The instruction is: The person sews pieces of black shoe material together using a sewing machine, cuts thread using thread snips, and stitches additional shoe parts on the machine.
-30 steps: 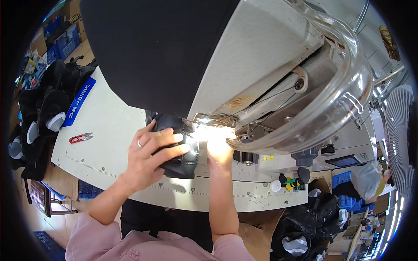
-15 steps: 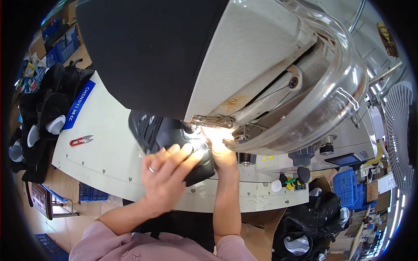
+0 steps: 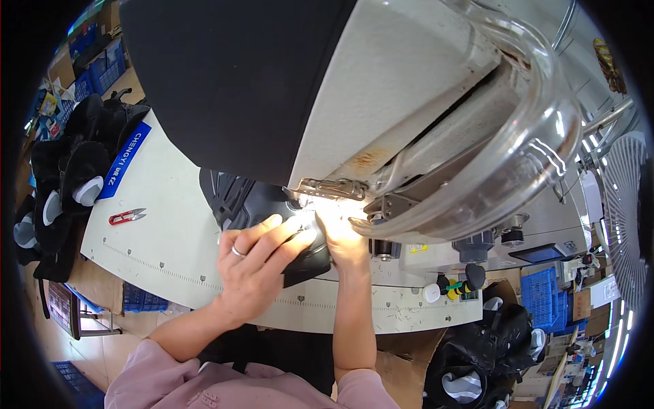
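at the sewing machine [image 3: 402, 95], fanned left hand [image 3: 253, 262] rests on black piece [image 3: 264, 204]; right hand [image 3: 347, 245], glare-washed, grip unclear

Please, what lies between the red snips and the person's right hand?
In the head view, between the red snips and right hand are white tabletop, the black piece and the left hand on it.

A workpiece [image 3: 262, 204] is lying on the table [image 3: 180, 235], partly beneath a sewing machine [image 3: 388, 102]. Snips [image 3: 126, 217] are resting to the workpiece's left, a tub [image 3: 431, 293] is sitting to its right near the front edge, and piled goods [image 3: 75, 157] are lying beyond the table's left end.
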Action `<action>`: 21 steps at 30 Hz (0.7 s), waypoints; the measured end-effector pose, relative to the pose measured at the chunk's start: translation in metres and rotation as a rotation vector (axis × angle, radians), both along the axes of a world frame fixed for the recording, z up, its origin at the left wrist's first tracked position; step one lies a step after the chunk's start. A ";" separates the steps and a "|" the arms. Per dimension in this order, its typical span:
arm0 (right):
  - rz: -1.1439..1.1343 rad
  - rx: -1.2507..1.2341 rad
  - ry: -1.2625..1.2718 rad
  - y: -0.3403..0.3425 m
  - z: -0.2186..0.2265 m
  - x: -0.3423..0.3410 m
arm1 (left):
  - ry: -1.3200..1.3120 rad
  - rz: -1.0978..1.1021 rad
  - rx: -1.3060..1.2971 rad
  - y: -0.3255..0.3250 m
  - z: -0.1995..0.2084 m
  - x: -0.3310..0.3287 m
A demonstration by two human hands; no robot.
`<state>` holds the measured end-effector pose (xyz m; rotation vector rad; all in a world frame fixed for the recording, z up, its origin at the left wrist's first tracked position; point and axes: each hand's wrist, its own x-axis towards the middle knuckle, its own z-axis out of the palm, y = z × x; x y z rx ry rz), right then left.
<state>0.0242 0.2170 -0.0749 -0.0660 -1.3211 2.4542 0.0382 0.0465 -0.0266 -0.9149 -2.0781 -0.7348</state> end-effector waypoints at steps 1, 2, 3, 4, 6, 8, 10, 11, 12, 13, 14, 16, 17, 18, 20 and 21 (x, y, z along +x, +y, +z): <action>-0.038 0.024 0.034 -0.001 -0.003 -0.003 | 0.004 -0.032 0.000 -0.003 -0.002 -0.006; -0.038 0.027 0.036 0.001 -0.001 -0.002 | 0.007 -0.033 0.004 -0.004 -0.002 -0.010; -0.010 0.015 0.118 -0.002 0.000 -0.001 | 0.024 -0.064 -0.001 -0.008 -0.001 -0.013; 0.018 0.002 0.198 -0.004 0.000 0.000 | 0.041 -0.095 -0.007 -0.010 -0.001 -0.016; -0.001 0.074 0.156 0.001 -0.003 -0.001 | 0.052 -0.092 -0.022 -0.011 0.001 -0.016; -0.093 0.299 0.046 -0.004 0.008 -0.001 | 0.060 -0.084 -0.039 -0.016 0.003 -0.020; -0.062 0.285 0.057 -0.001 0.003 0.001 | 0.052 -0.170 -0.031 -0.019 0.004 -0.030; -0.098 0.161 0.054 -0.003 0.000 0.001 | 0.051 -0.171 -0.028 -0.023 0.005 -0.040; -0.139 0.039 0.053 -0.002 -0.001 0.003 | -0.011 -0.273 -0.049 -0.027 0.007 -0.052; -0.135 0.040 0.054 -0.005 0.002 0.003 | -0.073 -0.366 -0.075 -0.031 0.008 -0.061; -0.140 0.042 0.031 -0.009 0.008 0.005 | -0.072 -0.363 -0.075 -0.031 0.006 -0.064; -0.139 0.035 0.011 -0.017 0.015 0.007 | -0.150 -0.411 -0.046 -0.034 0.004 -0.068; -0.178 0.134 0.043 -0.019 0.017 0.007 | -0.149 -0.407 -0.051 -0.034 0.005 -0.068; -0.220 0.234 0.073 -0.021 0.019 0.009 | -0.131 -0.395 -0.042 -0.032 0.008 -0.066; -0.251 0.266 0.002 -0.008 0.001 0.004 | -0.114 -0.383 -0.036 -0.034 0.011 -0.065; -0.226 0.106 -0.004 -0.010 0.004 0.005 | -0.138 -0.404 -0.039 -0.033 0.011 -0.068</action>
